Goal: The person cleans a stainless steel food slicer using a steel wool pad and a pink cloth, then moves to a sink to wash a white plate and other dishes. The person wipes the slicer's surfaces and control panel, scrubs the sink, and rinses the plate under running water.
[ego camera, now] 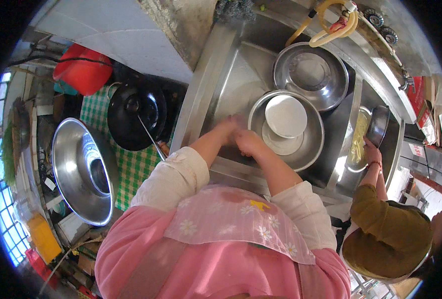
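Over the left part of a stainless steel sink [243, 71], my left hand [230, 129] and my right hand [249, 142] are close together. The left one is blurred; whether it holds anything cannot be told. My right hand's fingers look curled, with no object visible in them. Just right of my hands stands a steel basin [314, 149] with a white bowl [286, 116] tilted inside it, above a second pale round dish or bowl [284, 144]. Behind it, a larger steel basin [310, 74] partly overlaps it.
At right a co-worker [389, 231] reaches to a dark metal pan [378, 125] beside a basin with yellow food [360, 134]. A yellowish hose [333, 35] hangs at the back. Left are a black wok [137, 116], a large steel bowl [82, 168] and a red plastic container [84, 69].
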Demonstrator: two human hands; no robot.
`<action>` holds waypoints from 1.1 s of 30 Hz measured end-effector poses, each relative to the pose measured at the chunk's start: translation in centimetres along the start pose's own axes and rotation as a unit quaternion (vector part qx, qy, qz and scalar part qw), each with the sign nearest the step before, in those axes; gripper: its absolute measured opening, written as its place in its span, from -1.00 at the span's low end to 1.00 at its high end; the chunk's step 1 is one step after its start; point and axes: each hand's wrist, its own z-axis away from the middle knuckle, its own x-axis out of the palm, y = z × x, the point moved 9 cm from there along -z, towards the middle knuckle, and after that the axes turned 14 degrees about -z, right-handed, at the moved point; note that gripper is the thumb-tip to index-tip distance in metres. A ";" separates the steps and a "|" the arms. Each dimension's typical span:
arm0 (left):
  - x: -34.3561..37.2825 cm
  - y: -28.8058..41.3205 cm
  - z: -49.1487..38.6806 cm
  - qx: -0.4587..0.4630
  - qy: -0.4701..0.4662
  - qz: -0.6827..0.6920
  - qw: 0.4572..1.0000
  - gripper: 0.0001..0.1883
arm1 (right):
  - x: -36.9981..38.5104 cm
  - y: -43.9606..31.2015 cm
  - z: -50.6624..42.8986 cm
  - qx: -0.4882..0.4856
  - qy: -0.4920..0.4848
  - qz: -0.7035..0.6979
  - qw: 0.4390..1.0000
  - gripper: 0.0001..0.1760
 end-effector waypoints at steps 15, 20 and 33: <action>-5.1 11.6 5.2 -0.007 0.114 -0.173 0.978 -0.63 | -5.1 -0.9 3.4 0.057 0.098 -0.251 0.961 -0.55; -4.2 10.7 4.9 -0.058 0.035 -0.127 0.990 -0.73 | -5.3 -2.0 3.8 0.072 0.091 -0.200 0.973 -0.54; -3.6 4.3 -3.0 -0.106 0.048 0.165 0.980 -0.75 | -3.9 -5.6 8.3 0.052 0.036 -0.258 0.964 -0.60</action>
